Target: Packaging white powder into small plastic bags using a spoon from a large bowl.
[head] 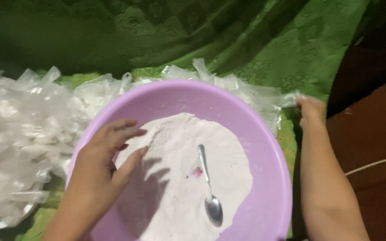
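Over the left side of a big purple basin (264, 147) hovers the left hand (106, 154). Its fingers (128, 132) are spread and loosely curved, and it holds nothing; the thumb points to the white powder (179, 178) that fills the bottom of the basin. The hand throws a dark shadow on the powder below it. A metal spoon (208, 187) lies on the powder, near the middle, with its bowl toward the person and its handle pointing away. Just beside the handle there is a small pink speck (197, 171).

Behind the far right rim of the basin, the right hand (311, 109) is closed on a clear plastic bag (282, 99), pinching its end. More clear plastic bags lie in a big loose pile (23, 138) to the left of the basin and along its far edge. Everything rests on a green patterned cloth (300, 49). To the right, a dark brown surface (371, 147) shows, with a thin white cord (376, 164) across it.
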